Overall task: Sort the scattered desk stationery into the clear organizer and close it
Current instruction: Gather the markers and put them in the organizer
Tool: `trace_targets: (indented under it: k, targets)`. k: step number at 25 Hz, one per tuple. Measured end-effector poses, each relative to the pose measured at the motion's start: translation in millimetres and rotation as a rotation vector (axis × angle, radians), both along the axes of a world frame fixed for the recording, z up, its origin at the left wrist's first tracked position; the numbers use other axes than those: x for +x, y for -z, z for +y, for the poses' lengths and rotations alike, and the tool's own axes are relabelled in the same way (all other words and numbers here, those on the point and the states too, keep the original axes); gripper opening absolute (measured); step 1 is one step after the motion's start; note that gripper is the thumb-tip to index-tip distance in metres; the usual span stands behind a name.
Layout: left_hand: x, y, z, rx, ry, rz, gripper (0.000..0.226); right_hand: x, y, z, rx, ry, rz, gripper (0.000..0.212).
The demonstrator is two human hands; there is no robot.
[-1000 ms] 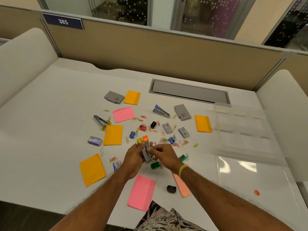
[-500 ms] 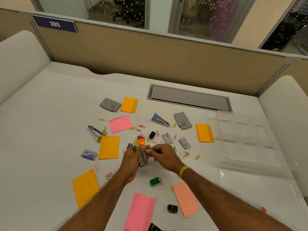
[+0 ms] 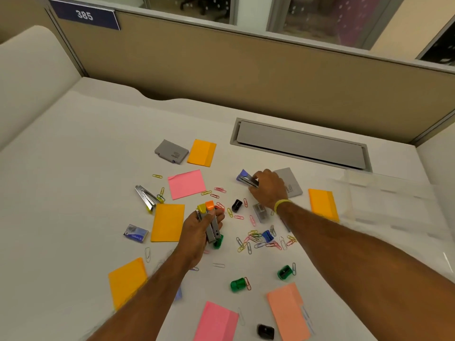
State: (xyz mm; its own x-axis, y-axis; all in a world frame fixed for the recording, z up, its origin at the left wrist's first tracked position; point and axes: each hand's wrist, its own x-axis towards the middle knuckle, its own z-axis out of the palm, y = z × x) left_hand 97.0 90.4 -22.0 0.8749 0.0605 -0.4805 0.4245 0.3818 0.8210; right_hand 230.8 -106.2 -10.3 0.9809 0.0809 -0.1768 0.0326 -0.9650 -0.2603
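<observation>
Head view: sign reads 385; left hand, right hand grip staplers.

The left forearm and right forearm are bare and lightly haired, and a thin yellow-green wristband circles the right wrist.

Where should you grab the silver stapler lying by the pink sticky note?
Pinch the silver stapler across its narrow sides, mid-length, from above. It lies flat, long and slim, so those sides likely suit a pinch best. Yellow paper clips crowd its right side, so come in from the bare left.
</observation>
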Motion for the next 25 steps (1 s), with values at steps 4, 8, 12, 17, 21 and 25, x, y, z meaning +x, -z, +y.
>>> trace_targets:
  k: [4,8,12,17,21,25]
  targets:
    - [4,2,1,0.014,-0.001,0.008,0.032,3,6,0,0.076,0.013,0.015,0.018]
    - [6,-2,-1,-0.004,-0.045,-0.003,0.03,-11,-9,8,0.326,0.137,-0.073,0.016]
    - [5,-14,-5,-0.078,-0.132,0.0,0.026,-58,-28,39,0.6,0.109,-0.049,0.018]
    - [-14,-23,1,-0.1,-0.205,-0.023,0.028,-113,-35,76,0.61,0.01,-0.062,0.015]
    - [-37,-27,15,-0.1,-0.26,-0.015,0.029,-134,-37,93,0.523,-0.075,-0.091,0.014]
    - [-59,-24,34,-0.006,-0.263,-0.033,0.04,-156,-33,115,0.454,-0.207,-0.096,0.013]
